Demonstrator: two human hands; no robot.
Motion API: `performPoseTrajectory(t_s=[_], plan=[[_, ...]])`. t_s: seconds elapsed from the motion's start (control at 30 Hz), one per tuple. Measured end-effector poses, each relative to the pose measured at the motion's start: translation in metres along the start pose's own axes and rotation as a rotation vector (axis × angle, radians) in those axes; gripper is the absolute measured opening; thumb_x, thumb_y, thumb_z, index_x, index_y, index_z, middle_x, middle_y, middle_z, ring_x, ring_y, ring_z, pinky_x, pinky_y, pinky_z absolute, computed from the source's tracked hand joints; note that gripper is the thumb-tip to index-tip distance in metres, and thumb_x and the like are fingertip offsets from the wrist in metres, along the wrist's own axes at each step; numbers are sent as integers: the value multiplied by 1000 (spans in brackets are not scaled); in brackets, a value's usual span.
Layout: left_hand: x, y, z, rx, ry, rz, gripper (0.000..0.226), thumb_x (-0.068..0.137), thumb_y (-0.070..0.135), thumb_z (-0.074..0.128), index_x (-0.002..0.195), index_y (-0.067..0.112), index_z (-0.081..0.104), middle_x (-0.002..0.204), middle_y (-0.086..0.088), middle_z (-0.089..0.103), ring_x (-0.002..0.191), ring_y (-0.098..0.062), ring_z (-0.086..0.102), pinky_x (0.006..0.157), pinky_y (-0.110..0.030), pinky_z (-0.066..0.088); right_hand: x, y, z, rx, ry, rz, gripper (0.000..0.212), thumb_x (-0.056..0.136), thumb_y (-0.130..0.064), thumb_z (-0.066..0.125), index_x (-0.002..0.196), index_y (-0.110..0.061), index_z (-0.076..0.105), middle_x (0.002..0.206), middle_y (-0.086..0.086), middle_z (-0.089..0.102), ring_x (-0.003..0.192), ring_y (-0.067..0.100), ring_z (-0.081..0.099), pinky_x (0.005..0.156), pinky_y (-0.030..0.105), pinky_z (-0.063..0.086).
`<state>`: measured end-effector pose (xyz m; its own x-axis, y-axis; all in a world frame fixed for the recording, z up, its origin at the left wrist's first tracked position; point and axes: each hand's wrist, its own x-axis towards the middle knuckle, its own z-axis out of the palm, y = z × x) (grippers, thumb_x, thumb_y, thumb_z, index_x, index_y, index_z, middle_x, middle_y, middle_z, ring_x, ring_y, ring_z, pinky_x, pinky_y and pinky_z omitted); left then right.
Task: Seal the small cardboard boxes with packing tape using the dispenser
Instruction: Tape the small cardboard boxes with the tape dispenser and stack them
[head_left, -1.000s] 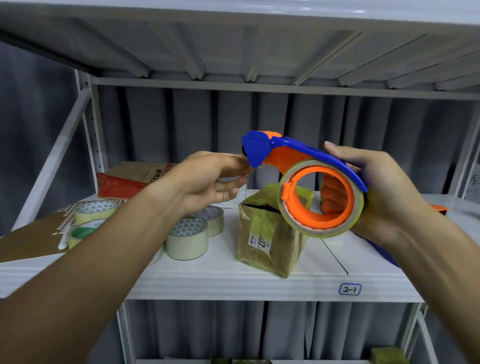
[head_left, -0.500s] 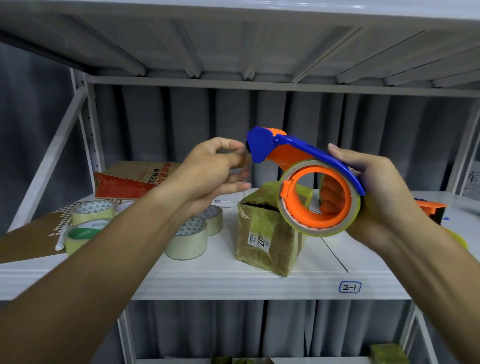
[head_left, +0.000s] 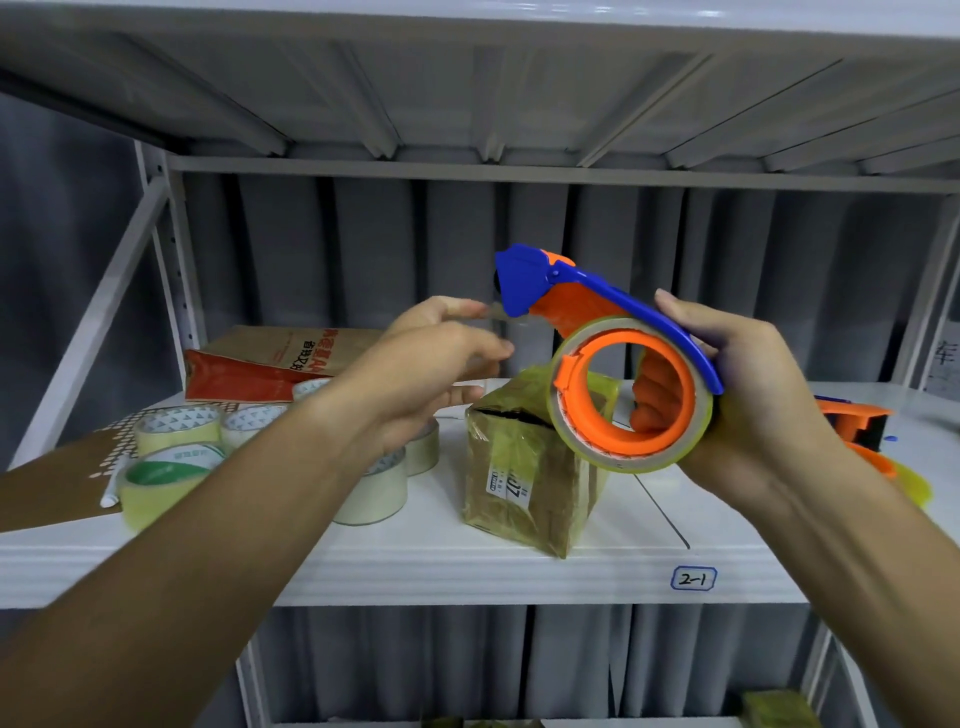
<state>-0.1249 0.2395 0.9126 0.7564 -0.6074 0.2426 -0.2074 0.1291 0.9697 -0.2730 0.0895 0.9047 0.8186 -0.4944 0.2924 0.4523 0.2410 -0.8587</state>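
You held the tape dispenser (head_left: 618, 353) raised in front of the shelf (head_left: 519, 571), above and just right of the small cardboard box (head_left: 530, 483), which sat on the shelf near its front edge. Your right hand (head_left: 748, 395) was clamped around the roll, fingers through the orange core. Your left hand (head_left: 441, 364) had thumb and forefinger pinched at the tape end below the blue cutter head; whether the tape was truly caught I could not tell, as the film was nearly invisible.

Risks, as judged: the free end could slip from the pinch and snap back onto the roll, or fold and stick to itself or your fingers. The cutter sat close to your left fingertips.

Orientation: the dispenser's long axis ran from lower right to upper left, cutter head pointing left and away from you. The box stood skewed, one corner toward you, top flaps not fully flat.
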Motion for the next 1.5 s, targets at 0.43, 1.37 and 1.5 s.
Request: performPoseTrajectory(t_s=[0.43,1.37,1.5], plan=[[-5,-1,5,-20,-185,98,29,72,39,81,99,30,73,105,9,74,92,-11,64,72,-29,35,0,-1,2,-27,-13,-20,36,88,-32,62,58,-20,77,65,1,70,55,12,67,49,25,54],[-5,-4,25,-36,37,73,10,95,31,63,97,23,66,81,4,75,86,-13,69,70,-34,36,1,5,4,-66,96,-99,26,87,-34,65,107,-17,70,78,-1,73,67,11,69,54,24,53],[-7,-4,25,55,80,69,7,94,30,64,96,25,68,81,5,78,91,-12,72,74,-35,39,-1,6,4,-86,103,-86,27,87,-34,65,105,-15,70,77,-1,74,67,12,71,53,24,56]])
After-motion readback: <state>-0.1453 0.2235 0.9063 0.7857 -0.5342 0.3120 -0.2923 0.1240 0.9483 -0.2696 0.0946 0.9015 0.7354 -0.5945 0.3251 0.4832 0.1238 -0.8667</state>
